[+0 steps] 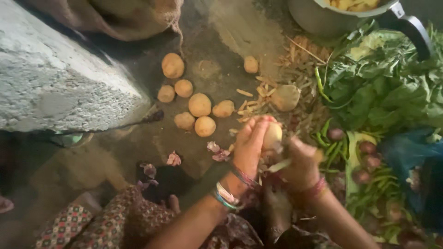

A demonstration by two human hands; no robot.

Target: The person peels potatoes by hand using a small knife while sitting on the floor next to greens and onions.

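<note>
My left hand (249, 147) grips a pale, partly peeled potato (272, 135) from its left side, bangles on the wrist. My right hand (302, 166) is closed around a small peeler or knife (279, 165) whose light blade points toward the potato's underside. Both hands hover low over the dirt floor, above my patterned skirt (115, 221). Several unpeeled potatoes (199, 105) lie in a loose group on the ground just beyond my left hand. Strips of peel (251, 107) are scattered near them.
A metal pot with a black handle (323, 18) stands at the top right. Leafy greens (383, 87), green chillies (330, 147) and small onions (368, 154) pile on the right. A grey stone slab (60, 78) fills the left; a burlap sack (129, 18) lies behind.
</note>
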